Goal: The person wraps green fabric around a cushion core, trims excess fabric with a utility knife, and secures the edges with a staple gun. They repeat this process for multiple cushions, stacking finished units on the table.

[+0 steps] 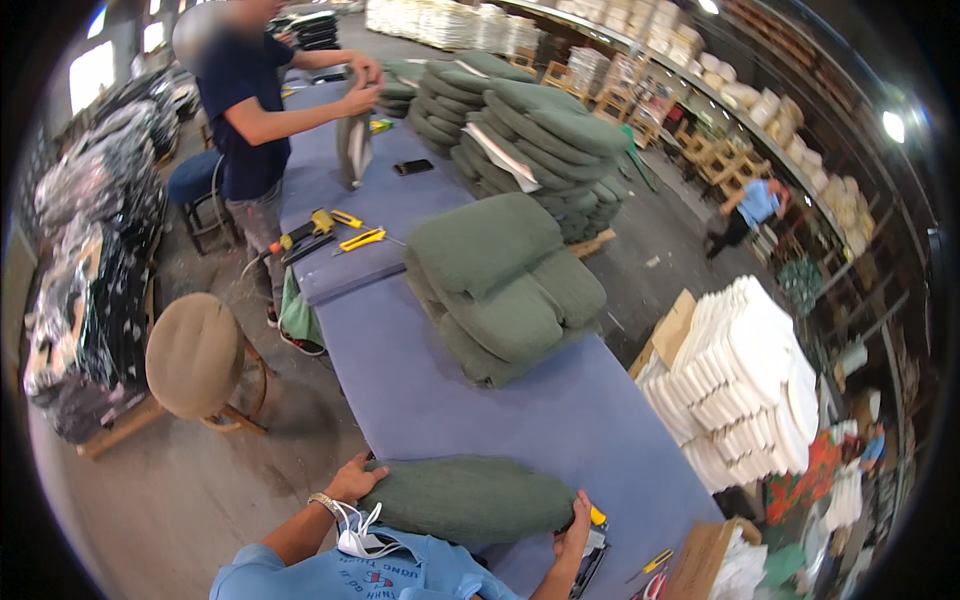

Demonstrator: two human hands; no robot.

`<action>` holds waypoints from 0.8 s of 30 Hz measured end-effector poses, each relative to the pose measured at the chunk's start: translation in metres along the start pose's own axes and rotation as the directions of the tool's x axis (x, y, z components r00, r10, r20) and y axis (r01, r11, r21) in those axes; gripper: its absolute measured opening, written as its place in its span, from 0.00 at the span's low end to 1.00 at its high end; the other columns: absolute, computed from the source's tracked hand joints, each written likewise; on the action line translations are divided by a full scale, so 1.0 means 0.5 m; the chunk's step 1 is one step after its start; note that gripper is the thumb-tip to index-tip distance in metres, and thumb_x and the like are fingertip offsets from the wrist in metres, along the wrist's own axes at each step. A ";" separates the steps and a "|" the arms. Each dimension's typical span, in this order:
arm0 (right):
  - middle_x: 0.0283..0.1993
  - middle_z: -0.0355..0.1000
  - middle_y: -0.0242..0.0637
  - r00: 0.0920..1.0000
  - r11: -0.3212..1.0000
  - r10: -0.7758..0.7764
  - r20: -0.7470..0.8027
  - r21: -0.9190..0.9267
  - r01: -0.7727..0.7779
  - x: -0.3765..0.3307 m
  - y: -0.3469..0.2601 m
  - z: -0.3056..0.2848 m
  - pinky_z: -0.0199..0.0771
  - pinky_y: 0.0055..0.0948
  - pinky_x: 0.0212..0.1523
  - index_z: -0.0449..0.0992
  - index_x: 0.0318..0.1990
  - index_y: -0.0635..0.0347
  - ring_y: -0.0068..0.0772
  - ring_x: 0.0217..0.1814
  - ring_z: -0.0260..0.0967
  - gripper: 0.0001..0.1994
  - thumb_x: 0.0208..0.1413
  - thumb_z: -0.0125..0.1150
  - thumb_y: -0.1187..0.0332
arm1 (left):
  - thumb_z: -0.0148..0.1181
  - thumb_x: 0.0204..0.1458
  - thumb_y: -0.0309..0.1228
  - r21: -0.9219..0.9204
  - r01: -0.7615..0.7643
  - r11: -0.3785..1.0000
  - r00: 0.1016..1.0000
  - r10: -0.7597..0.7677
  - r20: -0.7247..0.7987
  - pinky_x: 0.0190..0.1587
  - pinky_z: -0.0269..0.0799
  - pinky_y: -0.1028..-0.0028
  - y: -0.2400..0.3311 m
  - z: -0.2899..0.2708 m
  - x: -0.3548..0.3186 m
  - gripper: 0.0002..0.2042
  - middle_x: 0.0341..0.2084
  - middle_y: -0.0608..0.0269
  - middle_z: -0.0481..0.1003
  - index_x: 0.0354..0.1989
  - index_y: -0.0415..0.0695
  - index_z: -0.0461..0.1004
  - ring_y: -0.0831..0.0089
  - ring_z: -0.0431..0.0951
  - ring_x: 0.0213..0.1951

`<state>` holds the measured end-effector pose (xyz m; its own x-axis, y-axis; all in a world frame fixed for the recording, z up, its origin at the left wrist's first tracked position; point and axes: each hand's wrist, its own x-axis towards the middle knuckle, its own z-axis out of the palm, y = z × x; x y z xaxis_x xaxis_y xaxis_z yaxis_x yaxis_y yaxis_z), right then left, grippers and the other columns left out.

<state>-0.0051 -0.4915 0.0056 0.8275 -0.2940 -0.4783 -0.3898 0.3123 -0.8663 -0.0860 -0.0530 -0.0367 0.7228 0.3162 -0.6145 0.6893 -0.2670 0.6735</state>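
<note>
A dark green padded cushion [465, 497] lies across the near end of the blue-covered table [520, 415], close against my body. At its left end my left hand [356, 479] grips the edge, thumb on top. My right hand [575, 527] holds the opposite end, its fingers partly hidden along the cushion's side. Just beside my right hand is a tool with a yellow part [597, 517], mostly covered by the hand and arm. Farther up the table rests a stack of similar green cushions [500, 285].
Across the table a person [245, 120] holds a green piece upright. Near them lie a yellow-handled cutter [360, 240], a staple gun [320, 222] and a phone [413, 167]. A round stool [196, 355] stands left; stacked white pads [745, 370] stand right. More tools [657, 565] lie at the near right corner.
</note>
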 end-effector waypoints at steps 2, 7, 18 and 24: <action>0.61 0.71 0.38 0.996 0.987 -0.076 0.035 -0.140 0.080 0.014 0.008 0.005 0.78 0.38 0.49 0.69 0.68 0.49 0.36 0.56 0.73 0.23 0.65 0.57 0.63 | 0.66 0.58 0.48 -0.460 0.178 0.870 0.980 -0.200 0.000 0.60 0.74 0.60 -0.117 0.060 0.066 0.35 0.55 0.40 0.78 0.66 0.32 0.69 0.49 0.79 0.57; 0.64 0.69 0.42 0.935 0.934 -0.325 0.141 -0.105 0.340 -0.029 -0.078 0.030 0.75 0.43 0.59 0.66 0.70 0.49 0.41 0.62 0.69 0.27 0.62 0.56 0.70 | 0.65 0.62 0.43 -0.817 0.377 0.437 0.923 -0.098 0.373 0.58 0.76 0.61 0.023 0.008 -0.065 0.28 0.56 0.48 0.78 0.64 0.35 0.71 0.58 0.81 0.53; 0.75 0.56 0.50 0.475 0.395 -0.880 0.001 0.559 0.729 -0.233 -0.269 0.320 0.66 0.50 0.72 0.49 0.78 0.56 0.46 0.73 0.61 0.38 0.67 0.60 0.55 | 0.69 0.60 0.38 -0.943 -0.328 -0.057 0.528 0.817 -0.233 0.58 0.75 0.66 0.508 0.032 -0.161 0.30 0.56 0.59 0.76 0.66 0.36 0.65 0.72 0.77 0.56; 0.78 0.53 0.42 0.645 0.520 -0.764 -0.004 0.587 0.620 -0.231 -0.295 0.301 0.63 0.49 0.73 0.52 0.76 0.54 0.44 0.76 0.57 0.37 0.69 0.52 0.42 | 0.72 0.58 0.36 -0.690 -0.724 0.002 0.108 0.988 -0.111 0.55 0.77 0.67 0.485 0.060 -0.241 0.34 0.55 0.53 0.78 0.69 0.37 0.64 0.67 0.81 0.53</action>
<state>0.0177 -0.3679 0.2102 0.8299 -0.4321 0.3529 0.5476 0.5103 -0.6631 -0.0047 -0.1830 0.1884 0.7536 -0.1288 0.6446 -0.5558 0.3986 0.7295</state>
